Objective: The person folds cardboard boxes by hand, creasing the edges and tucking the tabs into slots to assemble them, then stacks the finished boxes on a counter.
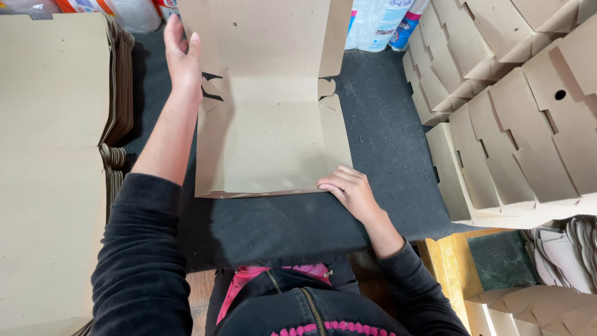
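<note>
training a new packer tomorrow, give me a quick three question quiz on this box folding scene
1. True or false: the left hand is at the far left edge of the part-folded cardboard box.
2. Where does the right hand press? A) near right corner B) far flap C) flat stack
3. Which side holds the stack of flat cardboard sheets?

Key: 1 true; 2 A; 3 the left, with folded boxes on the right.
</note>
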